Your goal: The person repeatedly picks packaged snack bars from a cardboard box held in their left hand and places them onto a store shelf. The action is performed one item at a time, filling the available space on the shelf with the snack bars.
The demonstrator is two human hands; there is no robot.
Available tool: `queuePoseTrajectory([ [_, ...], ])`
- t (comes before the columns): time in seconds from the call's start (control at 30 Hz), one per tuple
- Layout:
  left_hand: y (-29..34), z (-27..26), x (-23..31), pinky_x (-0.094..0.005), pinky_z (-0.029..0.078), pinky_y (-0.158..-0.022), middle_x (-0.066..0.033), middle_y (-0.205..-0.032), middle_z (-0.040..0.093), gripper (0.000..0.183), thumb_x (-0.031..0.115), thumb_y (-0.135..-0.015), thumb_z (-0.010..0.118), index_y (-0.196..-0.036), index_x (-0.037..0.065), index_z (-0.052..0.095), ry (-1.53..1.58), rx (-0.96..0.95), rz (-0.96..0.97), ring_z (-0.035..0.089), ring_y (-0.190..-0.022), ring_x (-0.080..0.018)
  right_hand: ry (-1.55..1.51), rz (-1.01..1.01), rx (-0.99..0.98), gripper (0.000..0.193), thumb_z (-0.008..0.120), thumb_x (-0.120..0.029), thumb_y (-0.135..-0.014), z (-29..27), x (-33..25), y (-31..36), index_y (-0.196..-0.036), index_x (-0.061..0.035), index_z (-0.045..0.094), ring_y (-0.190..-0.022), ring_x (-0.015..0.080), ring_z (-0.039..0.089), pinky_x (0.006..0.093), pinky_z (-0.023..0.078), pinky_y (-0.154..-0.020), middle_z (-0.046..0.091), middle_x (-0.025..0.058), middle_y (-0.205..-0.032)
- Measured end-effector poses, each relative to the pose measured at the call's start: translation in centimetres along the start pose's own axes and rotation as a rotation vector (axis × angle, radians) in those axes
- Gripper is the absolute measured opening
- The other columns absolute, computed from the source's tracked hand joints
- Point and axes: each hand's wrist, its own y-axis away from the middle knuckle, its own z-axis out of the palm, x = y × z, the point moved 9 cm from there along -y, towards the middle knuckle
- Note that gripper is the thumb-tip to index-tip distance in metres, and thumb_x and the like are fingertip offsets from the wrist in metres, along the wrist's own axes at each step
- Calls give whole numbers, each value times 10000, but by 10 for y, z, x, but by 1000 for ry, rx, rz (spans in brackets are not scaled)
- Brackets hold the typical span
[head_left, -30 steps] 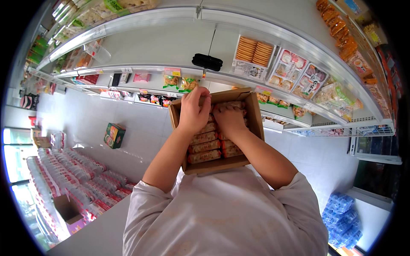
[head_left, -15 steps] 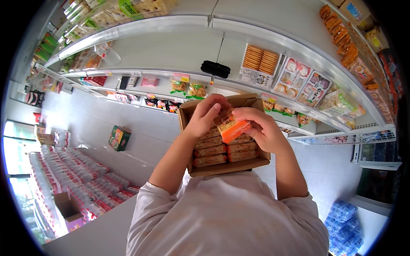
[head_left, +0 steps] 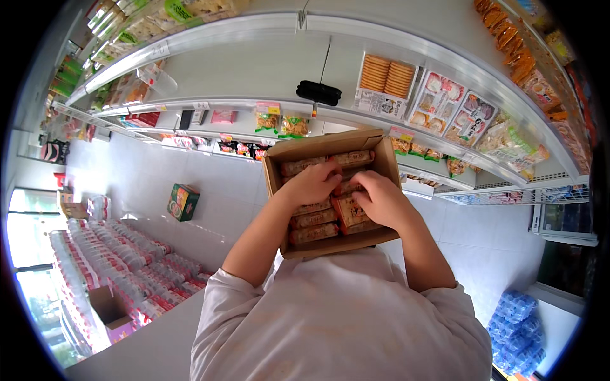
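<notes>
Both hands in box [head_left: 330, 244], mostly full of packs [head_left: 314, 233]. Left hand [head_left: 312, 184] fingers curled on packs; right hand [head_left: 380, 200] pinching one pack [head_left: 351, 213], barely lifted.

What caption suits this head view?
Both hands, left and right, reach among snack packs in a cardboard box.

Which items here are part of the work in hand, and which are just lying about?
In hand: cardboard box; snack packets; left hand; right hand.
Lying about: green carton on floor; bottled-water packs; black object on shelf; biscuit packs.
</notes>
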Motion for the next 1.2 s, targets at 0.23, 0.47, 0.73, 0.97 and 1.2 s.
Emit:
queuePoseTrajectory([
  [0.23,3,-1,8,-398,519,-744,-157,-877,710,195,191,-972,576,-1019,9,625,-207,18,57,677,-829,-316,561,-65,-178,642,846,-177,-628,40,4,20,-1220,-96,612,-1152,327,557,459,456,-975,601,112,-1126],
  [0.47,2,-32,9,-328,498,-676,-61,-773,642,292,293,-1026,549,-997,14,630,119,268,52,608,-720,-170,291,-13,107,689,895,-291,-620,-15,-26,-7,-1195,-72,584,-1039,345,598,452,496,-902,575,116,-1119],
  [0.73,12,-52,11,-292,450,-723,-11,-816,595,364,275,-1090,455,-1011,-34,630,431,511,157,491,-776,-100,231,-223,351,751,871,-279,-714,-31,-42,-21,-1344,-58,528,-1132,329,542,441,453,-986,561,126,-1205],
  [0.97,15,-60,-3,-278,436,-705,-13,-789,573,386,271,-1103,424,-968,-36,613,565,608,179,457,-763,-86,-611,-10,660,423,618,-235,-986,-36,16,-1,-1318,-4,492,-849,158,603,306,494,-728,592,86,-1013],
  [1.2,31,-69,22,-293,428,-642,-64,-725,561,290,201,-1077,468,-959,-16,621,174,756,189,478,-686,-124,-533,174,597,353,471,-298,-1068,-23,44,3,-1062,1,658,-668,136,557,293,445,-635,617,44,-738],
])
